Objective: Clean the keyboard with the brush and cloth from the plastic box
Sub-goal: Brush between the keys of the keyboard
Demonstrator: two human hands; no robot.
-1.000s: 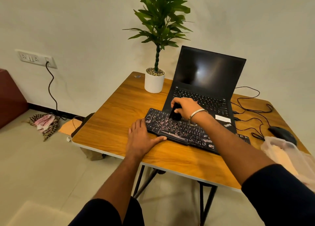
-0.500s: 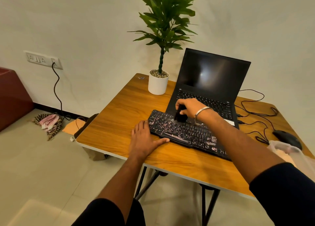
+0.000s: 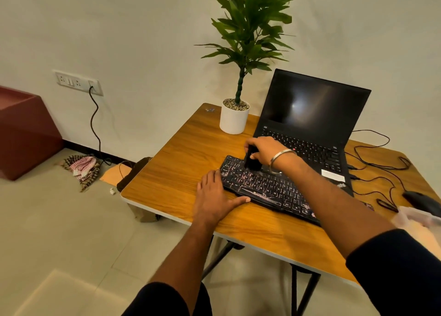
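Note:
A black keyboard [image 3: 269, 189] with lit keys lies on the wooden table [image 3: 181, 163], in front of an open laptop [image 3: 310, 115]. My right hand [image 3: 265, 150] grips a small black brush [image 3: 251, 160] whose lower end rests on the keyboard's upper left keys. My left hand [image 3: 214, 196] lies flat on the table at the keyboard's left end, its thumb along the front edge. The clear plastic box [image 3: 415, 218] shows at the right edge, partly cut off; I cannot make out the cloth.
A potted plant [image 3: 235, 117] stands at the table's back left corner. A black mouse [image 3: 422, 201] and tangled cables [image 3: 379, 170] lie right of the laptop. On the floor at the left are a checked cloth [image 3: 81, 170], a wall-socket cable and a red seat [image 3: 23, 132].
The brush in my right hand has moved a little left along the keyboard's upper rows. The view has shifted left. My left hand stays in place.

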